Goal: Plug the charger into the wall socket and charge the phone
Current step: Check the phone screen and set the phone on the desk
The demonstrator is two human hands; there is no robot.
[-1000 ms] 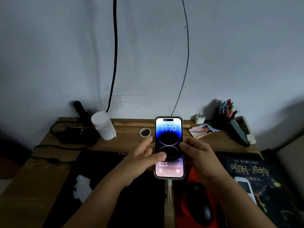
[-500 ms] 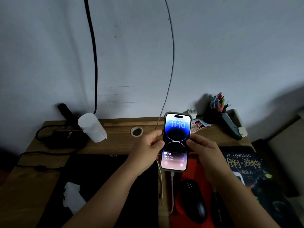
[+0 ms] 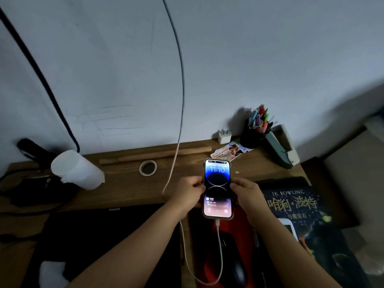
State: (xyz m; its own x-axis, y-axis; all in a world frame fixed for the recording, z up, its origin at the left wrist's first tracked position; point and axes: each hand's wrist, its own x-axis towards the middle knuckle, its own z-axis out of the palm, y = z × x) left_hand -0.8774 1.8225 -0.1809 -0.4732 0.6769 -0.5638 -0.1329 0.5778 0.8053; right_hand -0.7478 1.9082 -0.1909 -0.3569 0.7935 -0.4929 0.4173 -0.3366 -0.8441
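The phone (image 3: 217, 183) is lit, showing 11:10 on its lock screen, and is held just above the wooden desk (image 3: 128, 188). My left hand (image 3: 188, 193) grips its left edge and my right hand (image 3: 246, 193) grips its right edge. A white charging cable (image 3: 220, 252) is plugged into the phone's bottom end, loops toward me, then runs up the wall out of the top of the view. A white charger block (image 3: 224, 136) lies at the back of the desk by the wall, with no cable on it. The wall socket is out of view.
A black mouse (image 3: 239, 273) on a red pad lies under the phone. A dark book (image 3: 301, 206) sits right, a pen cup (image 3: 256, 129) and stapler-like box behind it. A tape roll (image 3: 148, 167), a tipped white cup (image 3: 76, 170), a black mat and black cables are at the left.
Both hands have closed on the phone's edges and it now sits lower and farther from me over the desk. The camera has turned left and tilted, showing more cable on the desk.
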